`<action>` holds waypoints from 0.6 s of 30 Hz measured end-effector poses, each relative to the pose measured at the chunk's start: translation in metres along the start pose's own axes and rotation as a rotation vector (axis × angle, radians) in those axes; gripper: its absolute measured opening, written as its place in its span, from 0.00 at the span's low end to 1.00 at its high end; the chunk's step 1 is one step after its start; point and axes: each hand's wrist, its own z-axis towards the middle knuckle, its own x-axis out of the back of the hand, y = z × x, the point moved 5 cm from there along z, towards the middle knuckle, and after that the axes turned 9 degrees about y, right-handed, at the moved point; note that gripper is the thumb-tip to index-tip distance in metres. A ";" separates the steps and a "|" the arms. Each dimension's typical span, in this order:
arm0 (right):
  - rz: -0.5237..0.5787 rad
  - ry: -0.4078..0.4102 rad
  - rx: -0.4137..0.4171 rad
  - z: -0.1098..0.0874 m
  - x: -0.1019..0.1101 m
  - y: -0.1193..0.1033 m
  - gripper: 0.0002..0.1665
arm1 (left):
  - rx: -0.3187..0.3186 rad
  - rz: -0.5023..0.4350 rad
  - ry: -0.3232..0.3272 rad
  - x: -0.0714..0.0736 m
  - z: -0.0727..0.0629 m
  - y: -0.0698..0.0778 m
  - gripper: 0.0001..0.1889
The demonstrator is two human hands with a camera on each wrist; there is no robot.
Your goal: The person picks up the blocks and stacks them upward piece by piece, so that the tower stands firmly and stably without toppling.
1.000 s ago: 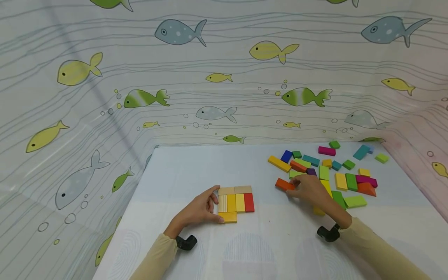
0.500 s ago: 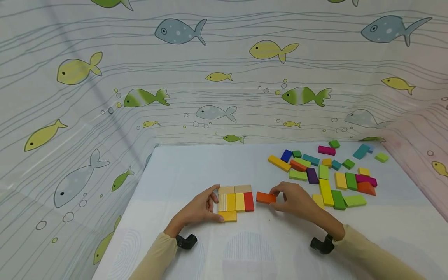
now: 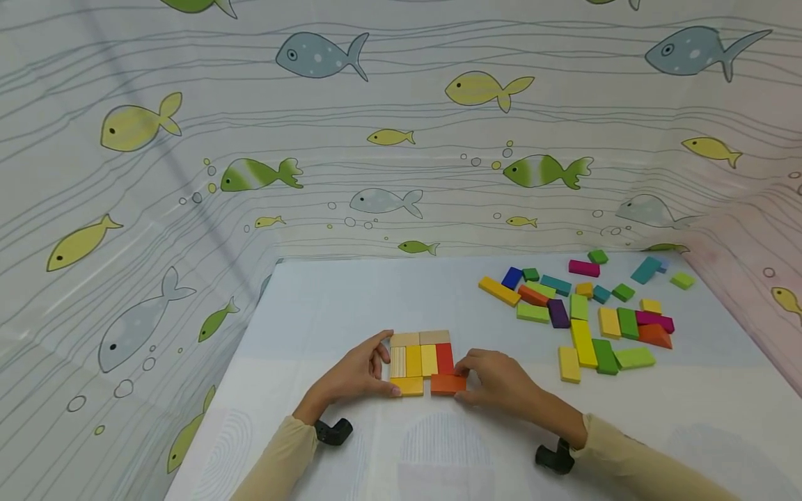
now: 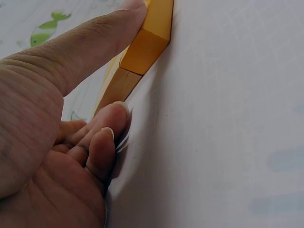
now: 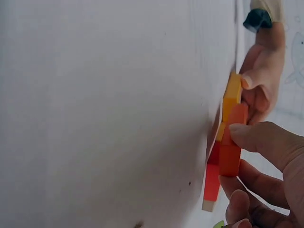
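My right hand [image 3: 504, 381] pinches an orange wooden block [image 3: 446, 385] between thumb and fingers. The block overlaps the lower edge of the red block [image 3: 444, 358] in the head view, a narrow gap from the yellow-orange block [image 3: 407, 387]. In the right wrist view, the orange block [image 5: 230, 159] appears raised over the red one. My left hand [image 3: 356, 372] stays at the left side of the flat block arrangement, thumb straight against the yellow-orange block [image 4: 149, 42], index fingertip at the back-left corner. Pale wood blocks [image 3: 404, 339] form the back row.
Several loose coloured blocks lie spread over the table's right side, among them a yellow block [image 3: 569, 364], a purple block [image 3: 559, 314] and a lime green block [image 3: 635, 358]. Fish-patterned sheeting [image 3: 338, 240] walls the white table [image 3: 338, 299].
My right hand has carried the orange block leftward from the loose blocks to the arrangement's front-right corner, turning it roughly parallel to the front edge. My left hand has stayed in place.
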 end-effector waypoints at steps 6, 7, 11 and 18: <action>-0.036 0.044 0.073 0.000 -0.006 -0.011 0.18 | -0.002 -0.006 -0.003 0.001 -0.001 0.001 0.59; -0.042 0.053 0.086 0.000 -0.006 -0.012 0.17 | -0.006 -0.007 -0.004 0.001 -0.001 0.002 0.59; -0.065 0.087 0.104 0.001 -0.007 -0.014 0.17 | -0.025 -0.008 -0.006 0.001 0.000 0.002 0.59; -0.036 0.086 0.099 0.003 -0.006 -0.013 0.19 | -0.001 -0.008 -0.006 0.001 -0.001 0.001 0.59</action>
